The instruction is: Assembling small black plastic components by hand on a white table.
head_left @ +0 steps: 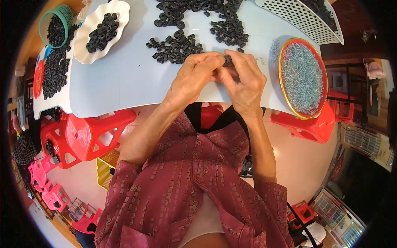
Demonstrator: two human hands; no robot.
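Over the near part of the pale table, my two hands meet around a small black ring-like part. My left hand is closed, its thumb and fingertips pinched against the part. From the other side my right hand pinches the same part, its fingers bent. How the part is split between the fingertips is partly hidden. Just beyond my left hand lies a loose pile of similar black parts. To the right, a red dish with a yellow rim holds many tiny clear bluish pieces.
A white scalloped plate with black parts lies at the left, beside a green basket and more black parts. A white perforated basket stands far right. Red stools flank me below the table edge; a yellow crate is on the floor.
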